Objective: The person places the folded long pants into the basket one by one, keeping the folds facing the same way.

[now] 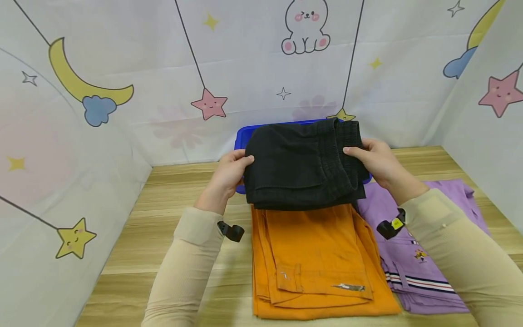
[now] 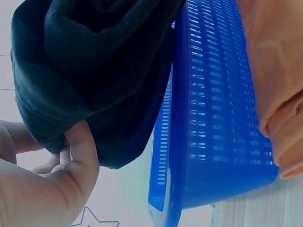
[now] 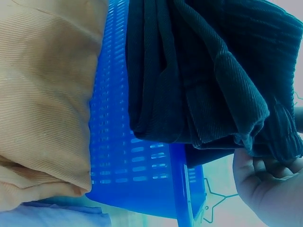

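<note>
- A white cloth wall (image 1: 245, 59), printed with moons, stars and a bear, stands behind the far edge of the bench.
- The bench (image 1: 175, 204) has a surface of light wood pattern.
- An orange garment (image 1: 318, 240) lies folded towards the near edge of the bench, just in front of the basket; on its waistband there is a dark and whitish mark.
- A purple garment (image 1: 402, 259) lies at the right of the orange one, towards the right edge of the bench, and the right arm covers a part of it.
- A blue basket (image 2: 218, 179) with slotted walls stands near the far edge of the bench.
- The black garment (image 1: 292, 159), folded, with an elastic waistband, is held over the basket; whether it touches the rim, I cannot tell.
- The right hand (image 1: 380, 161) grasps the waistband end, its thumb on top.
- The left hand (image 1: 229, 172) pinches the opposite end between thumb and fingers.
- A small black camera sits on each wrist, the left (image 1: 232, 231) and the right (image 1: 390, 227).
</note>
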Action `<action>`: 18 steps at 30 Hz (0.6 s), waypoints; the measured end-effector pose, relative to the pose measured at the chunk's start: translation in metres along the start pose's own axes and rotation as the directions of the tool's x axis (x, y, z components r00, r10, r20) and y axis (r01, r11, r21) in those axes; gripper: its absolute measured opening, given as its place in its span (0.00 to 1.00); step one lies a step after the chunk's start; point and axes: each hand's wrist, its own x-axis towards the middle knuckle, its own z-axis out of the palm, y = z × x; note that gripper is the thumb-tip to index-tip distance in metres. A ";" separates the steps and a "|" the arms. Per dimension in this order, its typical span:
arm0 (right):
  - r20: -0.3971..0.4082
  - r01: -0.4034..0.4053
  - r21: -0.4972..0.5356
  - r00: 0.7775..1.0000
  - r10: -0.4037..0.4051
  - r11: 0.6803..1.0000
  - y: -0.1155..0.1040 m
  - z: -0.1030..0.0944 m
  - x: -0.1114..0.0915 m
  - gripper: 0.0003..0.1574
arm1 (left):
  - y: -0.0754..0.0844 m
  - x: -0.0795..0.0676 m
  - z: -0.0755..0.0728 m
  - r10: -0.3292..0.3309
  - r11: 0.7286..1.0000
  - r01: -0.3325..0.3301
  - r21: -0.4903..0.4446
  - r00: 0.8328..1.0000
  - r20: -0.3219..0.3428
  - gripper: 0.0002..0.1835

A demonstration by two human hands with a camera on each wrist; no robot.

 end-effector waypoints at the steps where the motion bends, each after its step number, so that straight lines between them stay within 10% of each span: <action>1: -0.001 0.000 0.003 1.000 0.000 1.000 0.000 0.000 0.000 0.38 | 0.000 0.000 0.000 0.000 1.000 0.000 -0.001 1.000 -0.002 0.18; 18: -0.025 0.020 0.089 1.000 -0.017 0.996 -0.001 0.004 0.008 0.35 | 0.001 0.008 -0.001 -0.013 1.000 0.013 0.010 1.000 -0.028 0.17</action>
